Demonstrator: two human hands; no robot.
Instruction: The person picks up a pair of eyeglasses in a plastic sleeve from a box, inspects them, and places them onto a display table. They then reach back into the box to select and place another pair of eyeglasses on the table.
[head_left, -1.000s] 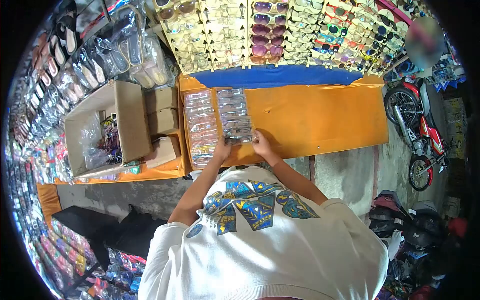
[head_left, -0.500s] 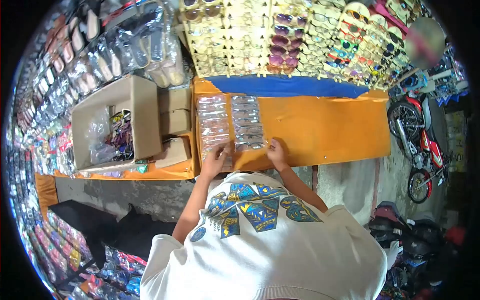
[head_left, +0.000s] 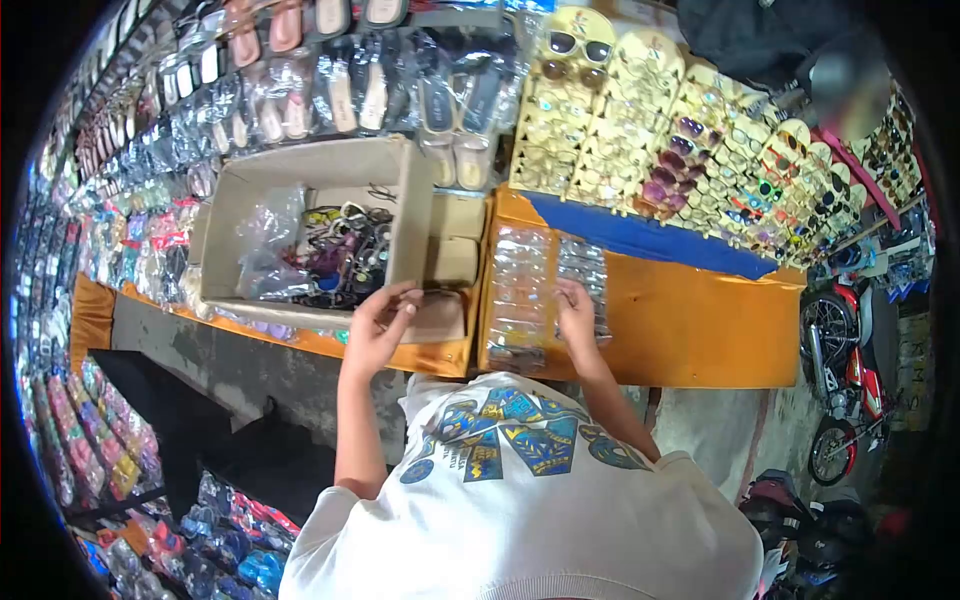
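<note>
My left hand (head_left: 376,332) is just in front of the cardboard box (head_left: 408,210), its thumb and fingers apart with nothing between them. In the box lies a jumbled heap of eyeglasses and sunglasses (head_left: 345,245) beside crumpled clear plastic bags (head_left: 270,240). My right hand (head_left: 578,318) is at the right column of glasses in clear sleeves (head_left: 592,270), its fingers curled together; what they grip, if anything, is hidden. A left column of clear-sleeved glasses (head_left: 518,285) lies alongside. Both columns rest on the orange-covered table (head_left: 700,330).
Racks of sunglasses (head_left: 680,160) stand behind the table, above a blue cloth strip (head_left: 650,235). Small cardboard boxes (head_left: 455,250) sit between the big box and the columns. Bagged slippers (head_left: 350,90) hang at the back left. A red motorcycle (head_left: 850,350) is parked at the right.
My view has turned left. My left hand has moved from the sleeved glasses across to the cardboard box. My right hand has shifted onto the right column.
</note>
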